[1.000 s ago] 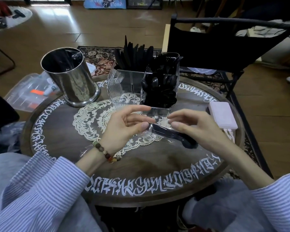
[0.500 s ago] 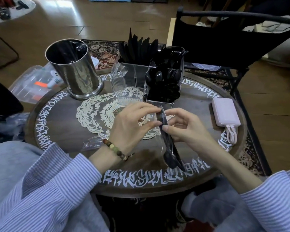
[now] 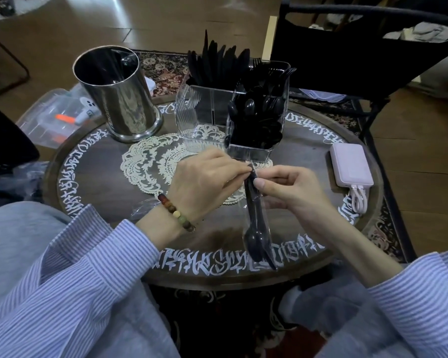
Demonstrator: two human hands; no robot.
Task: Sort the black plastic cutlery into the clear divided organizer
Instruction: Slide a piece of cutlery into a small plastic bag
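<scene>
A clear wrapper with black cutlery (image 3: 255, 228) hangs upright over the table's near edge, a spoon bowl at its lower end. My left hand (image 3: 204, 182) and my right hand (image 3: 287, 189) both pinch the wrapper's top end, fingertips almost touching. Just behind them stands the clear divided organizer (image 3: 204, 109). Its right compartment holds black spoons (image 3: 256, 117), forks stand behind them, and black knives (image 3: 217, 63) rise from the back left compartment. Its front left compartment looks empty.
A tall steel canister (image 3: 119, 91) stands at the table's back left. A pink power bank (image 3: 351, 166) with a coiled cable lies at the right. A lace doily (image 3: 150, 164) covers the middle. A black chair (image 3: 347, 47) stands behind the table, and a loose clear wrapper (image 3: 145, 208) lies by my left wrist.
The wrapped cutlery swung from lying flat across the table to hanging upright. Both hands closed in on its top end and now pinch it together.
</scene>
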